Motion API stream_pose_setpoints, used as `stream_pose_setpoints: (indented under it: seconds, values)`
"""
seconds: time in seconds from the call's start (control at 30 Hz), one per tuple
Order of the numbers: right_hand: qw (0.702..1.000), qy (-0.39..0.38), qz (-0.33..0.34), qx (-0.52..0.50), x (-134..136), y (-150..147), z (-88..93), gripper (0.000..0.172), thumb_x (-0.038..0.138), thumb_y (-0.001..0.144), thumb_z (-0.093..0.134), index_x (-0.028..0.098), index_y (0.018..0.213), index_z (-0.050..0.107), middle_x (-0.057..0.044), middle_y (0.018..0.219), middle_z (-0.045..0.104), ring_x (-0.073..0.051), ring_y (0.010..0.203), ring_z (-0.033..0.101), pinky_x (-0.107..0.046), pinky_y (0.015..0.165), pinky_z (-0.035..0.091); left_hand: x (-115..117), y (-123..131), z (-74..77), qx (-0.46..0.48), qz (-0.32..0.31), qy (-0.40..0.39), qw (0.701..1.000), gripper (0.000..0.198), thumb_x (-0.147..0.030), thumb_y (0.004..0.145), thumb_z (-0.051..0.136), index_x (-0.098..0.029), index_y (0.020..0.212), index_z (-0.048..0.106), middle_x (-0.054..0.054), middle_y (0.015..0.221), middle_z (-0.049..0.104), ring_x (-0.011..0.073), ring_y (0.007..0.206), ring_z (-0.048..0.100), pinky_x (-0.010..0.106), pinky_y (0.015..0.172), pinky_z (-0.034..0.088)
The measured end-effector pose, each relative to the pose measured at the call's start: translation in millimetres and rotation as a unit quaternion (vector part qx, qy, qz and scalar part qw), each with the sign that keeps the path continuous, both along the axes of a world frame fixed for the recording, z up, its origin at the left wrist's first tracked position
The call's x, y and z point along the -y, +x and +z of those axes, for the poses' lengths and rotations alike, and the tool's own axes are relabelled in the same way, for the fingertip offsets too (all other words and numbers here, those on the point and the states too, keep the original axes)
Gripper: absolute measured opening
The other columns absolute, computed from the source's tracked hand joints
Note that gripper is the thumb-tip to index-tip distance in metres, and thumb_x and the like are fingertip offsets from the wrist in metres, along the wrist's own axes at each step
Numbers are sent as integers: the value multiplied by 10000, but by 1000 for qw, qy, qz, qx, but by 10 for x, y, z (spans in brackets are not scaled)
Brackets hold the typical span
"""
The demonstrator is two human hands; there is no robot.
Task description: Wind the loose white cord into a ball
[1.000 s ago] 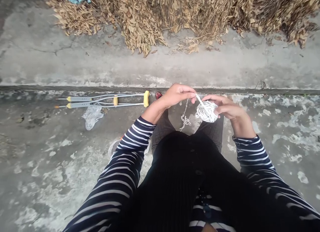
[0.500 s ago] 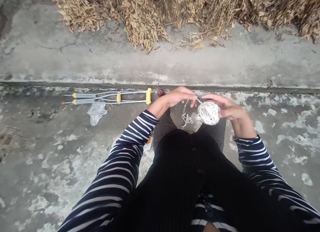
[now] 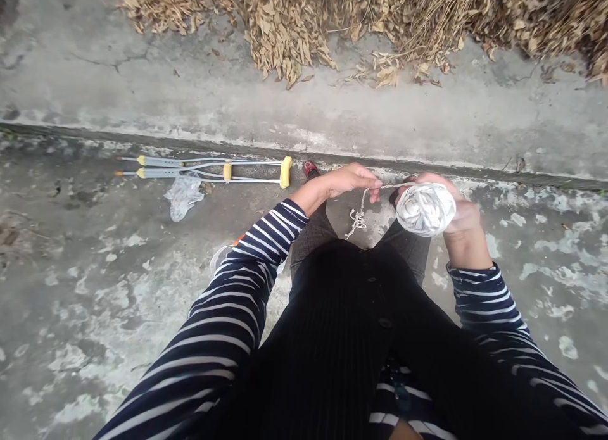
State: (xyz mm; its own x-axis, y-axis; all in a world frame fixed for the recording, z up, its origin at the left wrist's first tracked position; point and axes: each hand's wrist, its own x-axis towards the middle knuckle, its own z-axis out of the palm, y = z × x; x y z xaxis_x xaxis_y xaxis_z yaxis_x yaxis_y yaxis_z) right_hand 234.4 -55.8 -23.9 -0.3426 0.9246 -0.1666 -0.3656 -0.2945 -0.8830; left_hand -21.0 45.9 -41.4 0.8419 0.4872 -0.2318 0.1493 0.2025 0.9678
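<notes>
A ball of white cord (image 3: 425,209) is held in my right hand (image 3: 462,215), whose fingers go behind it and are partly hidden and blurred. From the ball a strand (image 3: 394,185) runs left, drawn straight, to my left hand (image 3: 354,179). The thumb and fingers of that hand pinch the strand. Below the pinch, a loose, kinked tail of cord (image 3: 358,220) dangles between my knees.
A pair of crutches (image 3: 209,170) with yellow pads lies on the concrete to the left, beside a clear plastic bag (image 3: 183,196). Along the front runs a low concrete ledge (image 3: 266,111), with dry leaves (image 3: 285,35) heaped on it. A white and orange item (image 3: 221,257) is partly behind my left sleeve.
My right hand has moved right with the ball and turned it, so another side faces me. The strand between my hands is longer. My left hand still pinches it.
</notes>
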Motion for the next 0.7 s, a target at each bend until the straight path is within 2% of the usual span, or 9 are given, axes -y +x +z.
stream_pose_setpoints:
  seconds: [0.17, 0.27, 0.4, 0.47, 0.57, 0.7]
  values:
    - [996, -30, -79, -32, -61, -36, 86, 713, 502, 468, 874, 243, 1106, 687, -88, 1086, 714, -313, 1066, 690, -514, 991, 590, 44, 5, 36, 28, -12, 22, 999, 279, -369, 921, 671, -143, 796, 777, 71, 870, 784, 150, 896, 721, 354, 1008, 497]
    - [995, -43, -69, -60, -66, -35, 94, 740, 538, 463, 866, 238, 1109, 664, -104, 1082, 709, -348, 1127, 676, -563, 996, 585, 79, 49, 34, 53, 25, 29, 998, 210, -331, 905, 692, -152, 962, 787, 69, 942, 789, 153, 959, 717, 370, 1031, 491]
    - [995, -42, -56, -71, -38, -35, 56, 777, 551, 446, 881, 240, 1123, 659, -105, 1073, 702, -373, 1183, 658, -584, 1007, 576, 143, 193, 102, 92, 66, 28, 993, 310, -353, 877, 746, -144, 1104, 767, 80, 971, 777, 165, 962, 718, 387, 990, 516]
    - [996, -41, -62, -53, -21, -29, 42, 776, 560, 466, 875, 235, 1141, 674, -103, 1062, 707, -356, 1138, 674, -563, 988, 585, 172, 253, 172, 96, 73, 27, 992, 318, -371, 870, 759, -127, 1074, 769, 79, 921, 767, 159, 904, 715, 373, 939, 531]
    - [998, -30, -53, -21, 2, -17, 49, 775, 541, 495, 876, 237, 1181, 685, -88, 1063, 716, -291, 996, 698, -484, 918, 606, 191, 272, 274, 85, 79, 38, 992, 276, -383, 869, 761, -114, 930, 775, 58, 778, 738, 136, 778, 690, 332, 849, 538]
    - [999, -24, 9, -20, 7, -25, 75, 717, 392, 497, 879, 228, 1170, 692, -57, 1050, 721, -207, 881, 685, -325, 780, 595, 165, 186, 366, 65, 119, 83, 987, 285, -397, 891, 729, -126, 810, 765, 59, 770, 746, 134, 788, 693, 305, 845, 530]
